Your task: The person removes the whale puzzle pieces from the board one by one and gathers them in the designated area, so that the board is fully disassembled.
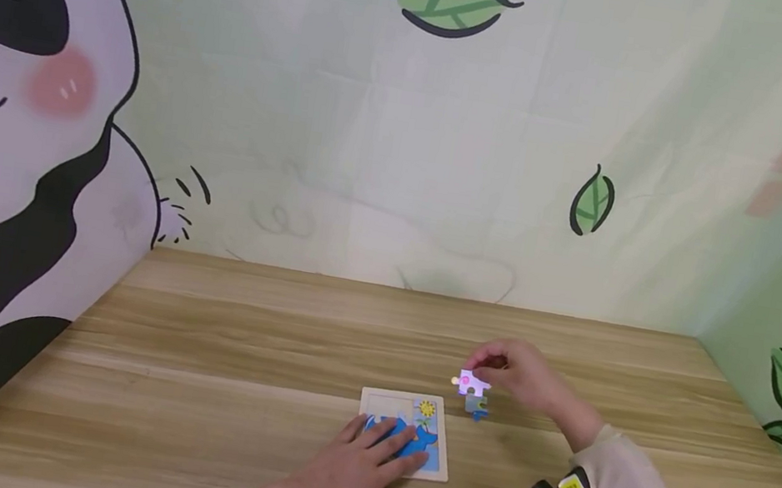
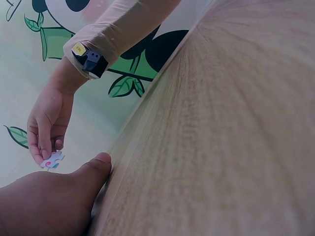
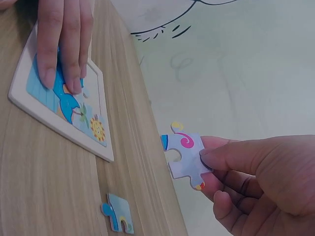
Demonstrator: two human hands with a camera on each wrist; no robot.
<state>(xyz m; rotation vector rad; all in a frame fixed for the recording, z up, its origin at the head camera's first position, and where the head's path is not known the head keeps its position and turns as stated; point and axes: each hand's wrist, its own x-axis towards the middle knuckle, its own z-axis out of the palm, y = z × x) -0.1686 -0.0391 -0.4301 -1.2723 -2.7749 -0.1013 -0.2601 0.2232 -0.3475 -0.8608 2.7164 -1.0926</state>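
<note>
Left hand palm down, fingers spread; right hand raised, thumb pinching against curled fingers.

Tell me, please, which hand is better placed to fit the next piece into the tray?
Probably the right hand: it pinches a puzzle piece, held near the tray. The left hand rests on the fitted pieces.

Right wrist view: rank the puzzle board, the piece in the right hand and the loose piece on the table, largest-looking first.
1. Puzzle board, even partly covered
2. Held piece
3. Loose piece
The held piece seems nearer the camera, so the two pieces' true sizes may not differ this way.
</note>
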